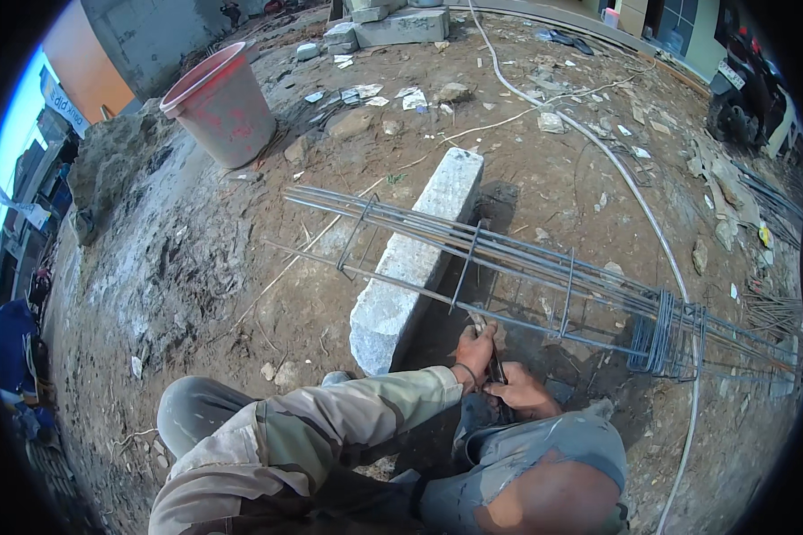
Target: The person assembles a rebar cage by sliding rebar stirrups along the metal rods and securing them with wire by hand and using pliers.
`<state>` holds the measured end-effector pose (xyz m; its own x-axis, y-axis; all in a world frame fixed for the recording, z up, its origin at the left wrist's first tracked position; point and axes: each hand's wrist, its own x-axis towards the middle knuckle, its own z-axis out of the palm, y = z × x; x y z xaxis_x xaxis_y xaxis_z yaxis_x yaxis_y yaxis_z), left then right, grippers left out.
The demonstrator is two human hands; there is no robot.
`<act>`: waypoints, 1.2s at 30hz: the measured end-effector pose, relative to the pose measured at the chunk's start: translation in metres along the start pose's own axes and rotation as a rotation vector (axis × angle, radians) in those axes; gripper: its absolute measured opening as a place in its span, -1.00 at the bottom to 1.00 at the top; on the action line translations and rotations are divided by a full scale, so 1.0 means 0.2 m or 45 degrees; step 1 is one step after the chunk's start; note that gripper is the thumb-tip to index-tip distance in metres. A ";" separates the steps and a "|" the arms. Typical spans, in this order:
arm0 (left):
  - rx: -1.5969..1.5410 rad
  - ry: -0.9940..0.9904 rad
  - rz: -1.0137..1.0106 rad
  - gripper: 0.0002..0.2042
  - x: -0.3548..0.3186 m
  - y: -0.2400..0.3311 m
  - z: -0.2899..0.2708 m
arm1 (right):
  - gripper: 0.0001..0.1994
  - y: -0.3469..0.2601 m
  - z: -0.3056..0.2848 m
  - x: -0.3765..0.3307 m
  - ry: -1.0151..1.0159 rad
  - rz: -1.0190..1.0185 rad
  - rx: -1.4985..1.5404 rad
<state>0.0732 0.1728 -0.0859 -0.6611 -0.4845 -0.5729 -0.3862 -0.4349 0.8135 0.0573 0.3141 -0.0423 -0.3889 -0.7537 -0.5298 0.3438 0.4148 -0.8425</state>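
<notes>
My left hand (475,353) is closed around the upper part of a slim dark hand tool (495,367), perhaps pincers; its exact kind is hard to make out. Lower down, my right hand (526,393) grips the same tool near its handle end. Just above my left hand, the tool's tip lies close to the nearest bar of a long rebar cage (566,292); whether they touch, I cannot tell. Several square stirrups are bunched together (656,334) on the cage's right part. A long pale concrete block (385,314) lies under the cage's left part.
A reddish-grey bucket (227,116) stands at the far left beside a mound of earth (116,165). A pale hose (629,178) runs down the right side, passing by the cage. Concrete blocks (401,27) sit at the back, and a motorbike (745,98) at the far right.
</notes>
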 end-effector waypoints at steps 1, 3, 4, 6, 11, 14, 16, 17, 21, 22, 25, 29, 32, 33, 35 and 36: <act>-0.252 -0.103 -0.069 -0.65 0.01 0.00 0.01 | -0.87 0.00 -0.01 0.01 0.143 0.125 -0.063; -0.417 -0.163 -0.282 -0.72 0.04 0.00 0.00 | -0.85 -0.01 -0.04 0.02 0.213 0.073 -0.326; -0.490 -0.210 -0.385 -0.72 0.06 0.01 -0.02 | -0.81 -0.01 -0.06 0.01 0.376 -0.082 -0.687; -0.578 -0.290 -0.418 -0.68 0.06 0.02 -0.03 | -0.68 0.01 -0.12 -0.02 0.492 -0.108 -1.123; 0.718 -0.837 -0.381 -0.59 -0.13 0.21 -0.07 | -0.68 0.18 -0.05 -0.35 0.600 -0.027 -1.147; 1.325 -1.043 0.315 -0.62 -0.21 0.41 -0.04 | -0.67 0.35 0.07 -0.60 0.676 0.197 -0.853; 1.298 -0.828 0.872 -0.68 -0.20 0.50 0.02 | -0.68 0.45 0.16 -0.69 0.733 0.190 -0.596; 1.130 -0.752 1.153 -0.72 -0.15 0.55 0.08 | -0.68 0.48 0.19 -0.73 0.828 0.200 -0.380; 1.199 -0.895 0.781 -0.61 0.03 0.58 0.37 | -0.68 0.50 0.20 -0.68 0.910 -0.175 0.309; 1.250 -0.976 0.418 -0.55 0.07 0.56 0.42 | -0.56 0.48 0.15 -0.69 0.789 -0.052 0.387; 1.176 -1.013 0.193 -0.47 0.11 0.51 0.53 | -0.56 0.41 0.06 -0.69 0.623 -0.178 0.620; 1.072 -1.013 0.110 -0.55 0.15 0.48 0.55 | -0.54 0.35 -0.01 -0.67 0.546 -0.077 0.645; 1.020 -0.986 0.095 -0.61 0.16 0.46 0.55 | -0.62 0.34 -0.02 -0.63 0.520 -0.061 0.797; 1.016 -0.985 0.114 -0.61 0.17 0.45 0.55 | -0.64 0.35 -0.02 -0.62 0.557 -0.059 0.850; 0.977 -0.985 0.088 -0.66 0.18 0.44 0.55 | -0.66 0.35 -0.01 -0.60 0.592 -0.049 0.908; 0.985 -0.981 0.084 -0.66 0.18 0.44 0.55 | -0.68 0.34 -0.01 -0.60 0.642 -0.009 0.809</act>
<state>-0.0556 0.2009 -0.0248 -0.8164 0.2329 -0.5285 -0.4568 0.2995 0.8376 0.1259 0.4334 -0.0367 -0.6790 -0.3722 -0.6328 0.7008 -0.0719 -0.7097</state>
